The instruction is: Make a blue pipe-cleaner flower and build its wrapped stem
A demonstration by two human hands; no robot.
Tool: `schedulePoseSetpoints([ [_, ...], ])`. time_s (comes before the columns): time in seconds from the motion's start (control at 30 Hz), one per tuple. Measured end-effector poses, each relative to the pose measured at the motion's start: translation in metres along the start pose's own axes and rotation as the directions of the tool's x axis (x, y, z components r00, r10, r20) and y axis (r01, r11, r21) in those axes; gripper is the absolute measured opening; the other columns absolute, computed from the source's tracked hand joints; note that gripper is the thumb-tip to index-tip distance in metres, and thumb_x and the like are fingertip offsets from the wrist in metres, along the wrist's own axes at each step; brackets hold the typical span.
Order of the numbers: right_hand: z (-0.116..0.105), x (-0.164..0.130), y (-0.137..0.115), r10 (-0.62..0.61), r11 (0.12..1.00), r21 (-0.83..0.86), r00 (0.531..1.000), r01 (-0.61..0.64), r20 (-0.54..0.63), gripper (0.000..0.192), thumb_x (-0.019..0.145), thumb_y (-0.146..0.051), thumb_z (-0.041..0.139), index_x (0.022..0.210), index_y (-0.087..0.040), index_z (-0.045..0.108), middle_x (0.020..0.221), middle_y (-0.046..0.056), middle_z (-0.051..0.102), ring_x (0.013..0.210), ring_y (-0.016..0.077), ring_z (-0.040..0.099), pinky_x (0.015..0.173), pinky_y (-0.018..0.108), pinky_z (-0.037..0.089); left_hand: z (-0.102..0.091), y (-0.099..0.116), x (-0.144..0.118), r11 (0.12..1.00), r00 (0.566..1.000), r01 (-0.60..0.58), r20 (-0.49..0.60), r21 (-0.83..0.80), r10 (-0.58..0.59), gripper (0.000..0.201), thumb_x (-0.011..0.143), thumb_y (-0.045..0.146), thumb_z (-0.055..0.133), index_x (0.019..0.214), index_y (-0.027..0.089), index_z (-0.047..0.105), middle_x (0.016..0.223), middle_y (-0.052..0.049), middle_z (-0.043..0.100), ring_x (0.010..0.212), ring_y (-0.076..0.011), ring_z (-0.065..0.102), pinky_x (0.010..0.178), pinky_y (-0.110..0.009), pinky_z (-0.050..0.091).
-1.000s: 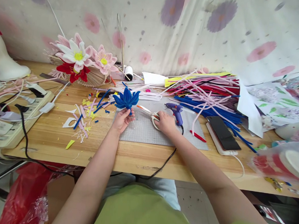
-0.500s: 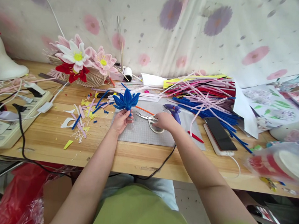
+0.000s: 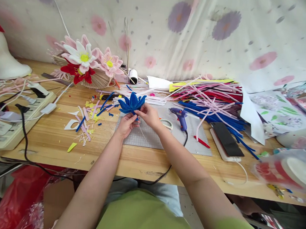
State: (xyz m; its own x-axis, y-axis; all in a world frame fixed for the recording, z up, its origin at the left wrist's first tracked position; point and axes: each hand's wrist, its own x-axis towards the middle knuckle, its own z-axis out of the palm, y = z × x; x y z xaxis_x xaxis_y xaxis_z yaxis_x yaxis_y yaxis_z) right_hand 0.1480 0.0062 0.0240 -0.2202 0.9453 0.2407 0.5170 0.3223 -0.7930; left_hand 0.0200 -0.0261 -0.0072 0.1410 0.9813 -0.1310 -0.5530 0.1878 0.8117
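Note:
A blue pipe-cleaner flower [image 3: 132, 103] with pointed, upturned petals stands above the grey cutting mat [image 3: 140, 141]. My left hand [image 3: 128, 126] is closed around its base from below. My right hand [image 3: 150, 115] pinches the flower's lower right side, its fingertips close to the left hand's. A thin pale thread or wire [image 3: 142, 134] trails down from beneath the flower. Behind my right hand lie scissors, of which only a pale handle loop [image 3: 167, 124] shows; the blades are hidden. A purple glue gun [image 3: 180, 118] rests on the mat further right.
Left of the mat lie yellow, pink and blue scraps [image 3: 85, 123] and a power strip [image 3: 24, 123]. Finished fuzzy flowers [image 3: 85, 58] stand at the back left. Pipe cleaners [image 3: 209, 94] are heaped at the back right, near a phone [image 3: 227, 139] and red tweezers [image 3: 201, 142].
My right hand has left the scissors on the mat and moved left to the blue flower, where it now pinches. The left hand keeps its hold. The view has shifted slightly.

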Motion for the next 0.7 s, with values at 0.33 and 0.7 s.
schedulePoseSetpoints([
  [0.33,-0.003,0.001,0.010,-0.019,0.800,0.598,0.994,-0.048,0.105,0.027,0.063,-0.033,0.060,0.069,-0.021,0.036,0.066,-0.005,0.053,0.065,0.0107,0.054,0.069,0.029,0.045,-0.001,-0.002,0.002,0.999,0.999,-0.017,0.051,0.028,0.015,0.027,0.059,0.027,0.074,0.077,0.013,0.060,0.066,0.000,0.063,0.056,-0.0088,0.060,0.048,-0.018,0.048],
  [0.7,-0.016,-0.017,0.032,0.095,0.906,0.415,0.995,-0.085,-0.004,0.007,0.060,-0.017,0.039,0.066,-0.020,0.040,0.057,-0.005,0.041,0.055,0.0095,0.037,0.055,0.023,0.029,0.001,0.023,-0.014,0.980,0.994,-0.109,-0.043,-0.166,0.104,0.020,0.060,0.024,0.075,0.074,0.018,0.062,0.063,0.005,0.057,0.053,-0.0025,0.051,0.057,-0.017,0.049],
])
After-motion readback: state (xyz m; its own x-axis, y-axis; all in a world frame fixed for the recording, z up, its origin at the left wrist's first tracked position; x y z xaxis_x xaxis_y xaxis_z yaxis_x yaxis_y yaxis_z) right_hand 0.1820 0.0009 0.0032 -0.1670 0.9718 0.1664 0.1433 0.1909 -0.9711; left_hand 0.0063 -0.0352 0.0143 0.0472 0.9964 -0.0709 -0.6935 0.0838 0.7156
